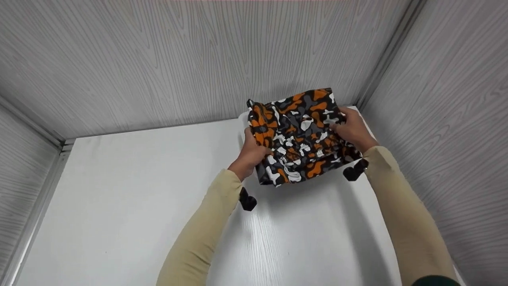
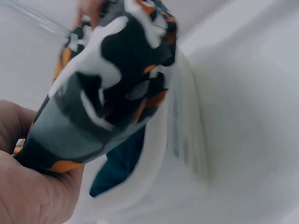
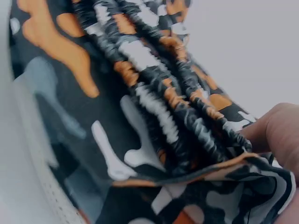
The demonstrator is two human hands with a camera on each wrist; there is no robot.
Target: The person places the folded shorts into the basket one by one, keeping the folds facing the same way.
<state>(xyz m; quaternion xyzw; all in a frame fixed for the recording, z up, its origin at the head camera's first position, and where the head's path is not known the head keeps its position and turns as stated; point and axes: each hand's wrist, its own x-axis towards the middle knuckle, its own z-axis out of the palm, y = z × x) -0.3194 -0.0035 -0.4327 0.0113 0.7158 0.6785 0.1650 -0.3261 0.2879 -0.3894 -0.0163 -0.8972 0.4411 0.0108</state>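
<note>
A folded cloth [image 1: 301, 135] in orange, black, grey and white camouflage print is held up between both hands, above the white table. Gathered, elastic-looking bands [image 3: 149, 70] run across it in the right wrist view. My left hand [image 1: 252, 153] grips its left edge, thumb on the near face. On the opposite edge, my right hand [image 1: 353, 127] pinches the fabric, with the thumb on top. Under the cloth stands a white container [image 2: 161, 158], mostly hidden in the head view. Dark teal fabric [image 2: 121, 163] shows inside the container's rim in the left wrist view.
The white table [image 1: 139, 198] extends to the left and toward me. A wood-grain panel [image 1: 198, 59] rises along the back, and another panel [image 1: 448, 119] stands close beside the right arm. A metal frame edge [image 1: 43, 194] runs down the left side.
</note>
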